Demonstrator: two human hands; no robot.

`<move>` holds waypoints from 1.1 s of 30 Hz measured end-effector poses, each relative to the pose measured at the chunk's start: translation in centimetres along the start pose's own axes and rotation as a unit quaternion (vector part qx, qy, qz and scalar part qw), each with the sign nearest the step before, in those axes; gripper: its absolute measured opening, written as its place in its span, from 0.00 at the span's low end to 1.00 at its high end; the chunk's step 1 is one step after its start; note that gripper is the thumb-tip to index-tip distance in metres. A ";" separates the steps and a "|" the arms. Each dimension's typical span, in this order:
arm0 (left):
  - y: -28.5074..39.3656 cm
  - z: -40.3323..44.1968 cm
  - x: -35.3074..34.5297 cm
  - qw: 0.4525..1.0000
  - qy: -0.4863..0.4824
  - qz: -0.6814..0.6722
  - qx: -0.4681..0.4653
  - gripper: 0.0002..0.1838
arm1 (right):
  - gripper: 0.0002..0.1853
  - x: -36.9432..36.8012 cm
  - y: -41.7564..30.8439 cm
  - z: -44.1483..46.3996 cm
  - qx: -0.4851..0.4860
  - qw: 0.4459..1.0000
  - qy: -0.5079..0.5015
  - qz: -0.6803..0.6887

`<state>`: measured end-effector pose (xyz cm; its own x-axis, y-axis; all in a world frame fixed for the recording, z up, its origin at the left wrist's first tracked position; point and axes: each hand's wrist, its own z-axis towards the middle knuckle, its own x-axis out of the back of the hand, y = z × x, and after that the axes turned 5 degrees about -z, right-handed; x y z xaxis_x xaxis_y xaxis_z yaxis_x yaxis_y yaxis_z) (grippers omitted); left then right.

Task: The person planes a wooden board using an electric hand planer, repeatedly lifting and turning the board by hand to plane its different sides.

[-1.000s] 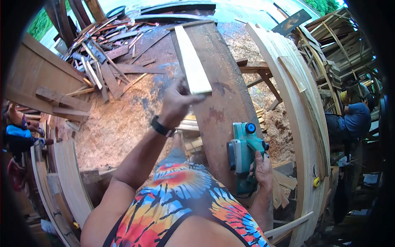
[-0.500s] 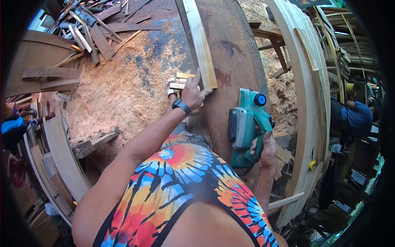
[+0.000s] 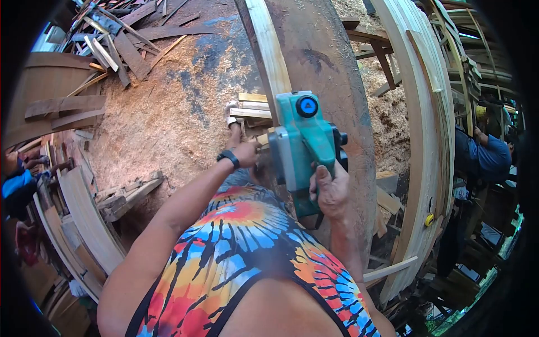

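A green electric planer (image 3: 306, 146) is over the near end of a long pale wood strip (image 3: 268, 45), which lies along the left side of a brown plank bench (image 3: 337, 84). My right hand (image 3: 331, 188) is wrapped round the planer's rear handle. Just left of the planer, my left hand (image 3: 247, 153) is closed beside the bench edge, near a small pale wood end (image 3: 263, 139); what its fingers grip is hard to make out. The planer's base is hidden, so contact with the strip cannot be told.
Short wood blocks (image 3: 251, 105) are stacked left of the bench beside a foot. Sawdust (image 3: 151, 129) covers the floor. Long boards (image 3: 415, 123) stand on the right with a yellow tape measure (image 3: 429, 219). Scrap wood lies at the upper left. One person (image 3: 491, 157) is at the far right, another at the left.
The planer has moved left, from the bench's right side to the strip's near end, in my right hand. My left hand has left the strip and come down and closed beside the bench.
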<state>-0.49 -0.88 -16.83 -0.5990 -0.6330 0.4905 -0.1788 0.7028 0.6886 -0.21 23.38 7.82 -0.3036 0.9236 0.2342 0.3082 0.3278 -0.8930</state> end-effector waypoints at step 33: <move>-1.3 5.1 -0.7 0.907 -0.388 -0.052 -0.158 0.30 | 0.32 -6.8 -8.7 21.0 0.072 0.995 0.026 -0.065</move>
<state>-3.83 0.27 -20.79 -0.9823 -0.1857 -0.0239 -0.1060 0.4465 0.8885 -19.73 10.04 5.94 -0.2836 0.8858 0.3673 0.1362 0.4164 -0.8989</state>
